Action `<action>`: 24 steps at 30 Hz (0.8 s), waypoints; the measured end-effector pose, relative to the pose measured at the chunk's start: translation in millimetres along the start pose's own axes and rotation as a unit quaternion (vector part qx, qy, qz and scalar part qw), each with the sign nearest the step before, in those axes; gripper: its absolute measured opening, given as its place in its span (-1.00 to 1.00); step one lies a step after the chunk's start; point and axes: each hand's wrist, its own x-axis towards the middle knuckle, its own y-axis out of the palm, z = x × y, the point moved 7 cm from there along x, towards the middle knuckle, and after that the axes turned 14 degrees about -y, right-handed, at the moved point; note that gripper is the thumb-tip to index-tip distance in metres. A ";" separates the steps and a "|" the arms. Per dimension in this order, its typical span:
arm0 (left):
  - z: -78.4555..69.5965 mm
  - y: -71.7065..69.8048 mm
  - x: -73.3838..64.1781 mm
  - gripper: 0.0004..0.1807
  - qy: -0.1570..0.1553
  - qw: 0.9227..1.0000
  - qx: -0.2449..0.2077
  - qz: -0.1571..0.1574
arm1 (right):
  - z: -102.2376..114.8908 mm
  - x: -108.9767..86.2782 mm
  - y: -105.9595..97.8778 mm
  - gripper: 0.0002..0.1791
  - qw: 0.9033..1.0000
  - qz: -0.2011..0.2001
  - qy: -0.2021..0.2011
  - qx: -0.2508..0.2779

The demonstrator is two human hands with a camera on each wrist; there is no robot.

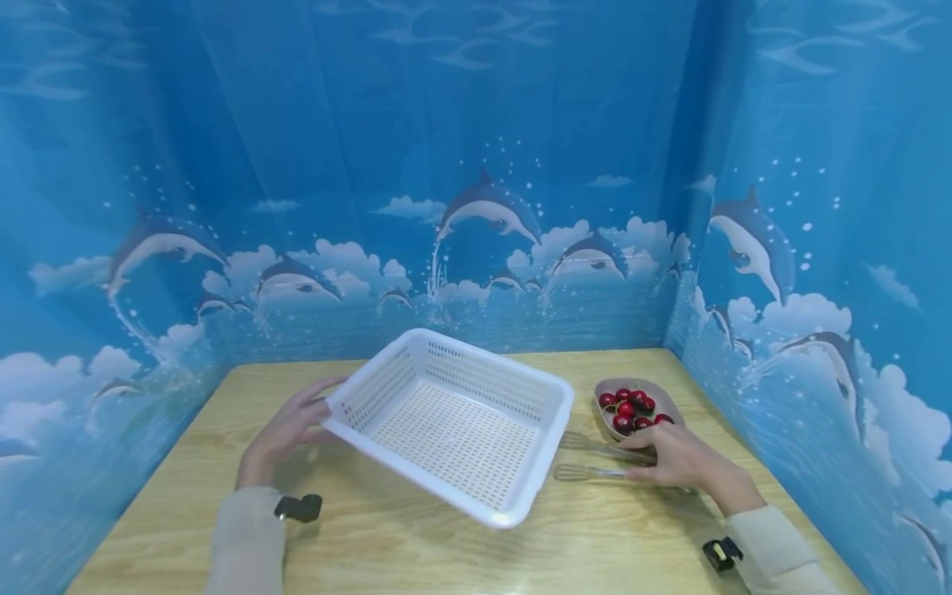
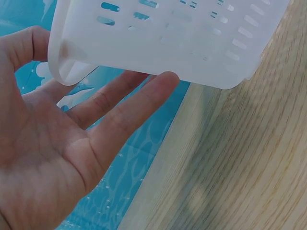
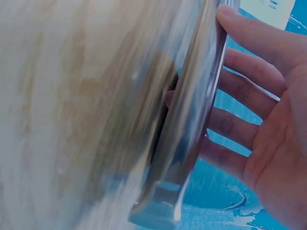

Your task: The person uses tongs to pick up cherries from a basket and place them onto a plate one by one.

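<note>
A white perforated plastic basket (image 1: 461,430) is tilted above the table, its right front corner lower. My left hand (image 1: 292,426) holds it by its left end; in the left wrist view, fingers stretch beneath the basket's wall (image 2: 158,48). To the right lie two metal wire whisks, a nearer whisk (image 1: 576,473) and a farther whisk (image 1: 583,443), with wire ends pointing left. My right hand (image 1: 687,459) grips the nearer one; its shiny handle (image 3: 196,105) lies between thumb and fingers in the right wrist view. Behind this hand, dark red cherries (image 1: 625,408) sit in a beige bowl (image 1: 667,402).
The light wood table (image 1: 357,545) has blue dolphin-print curtains (image 1: 357,182) behind it and along both sides. The basket's right edge overlaps the whisks' wire ends in the head view. The bowl stands near the table's right back corner.
</note>
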 end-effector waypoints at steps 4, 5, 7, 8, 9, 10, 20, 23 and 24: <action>-0.5 0.4 0.2 -0.31 0.001 1.000 -0.001 0.002 | 0.2 0.2 0.9 -0.53 1.000 0.001 -0.001 0.006; -0.7 0.5 0.0 -0.31 0.001 1.000 -0.001 0.001 | 0.5 0.5 0.7 -0.54 1.000 0.000 -0.003 0.006; -1.1 0.7 -0.2 -0.32 0.001 1.000 -0.001 0.000 | 1.2 0.8 0.1 -0.55 1.000 -0.002 -0.006 0.009; -1.2 0.8 -0.3 -0.32 0.001 1.000 0.001 0.000 | 1.5 0.8 -0.1 -0.55 1.000 -0.002 -0.007 0.008; -1.2 0.9 -0.2 -0.32 0.001 1.000 0.002 -0.001 | 1.8 0.8 -0.3 -0.54 1.000 -0.001 -0.009 0.008; -1.1 0.9 -0.1 -0.32 0.001 1.000 0.003 -0.001 | 2.3 1.0 -0.5 -0.54 1.000 -0.002 -0.012 0.009; -0.7 2.4 1.1 -0.32 0.005 1.000 0.003 0.000 | 6.1 3.5 -3.0 -0.51 0.999 0.012 -0.027 0.020; -0.9 2.0 1.1 -0.32 0.004 1.000 0.003 0.000 | 6.8 4.5 -3.3 -0.51 0.999 0.013 -0.025 0.022; -1.0 1.7 1.1 -0.32 0.003 1.000 0.003 -0.001 | 6.8 4.7 -3.3 -0.50 0.999 0.013 -0.023 0.021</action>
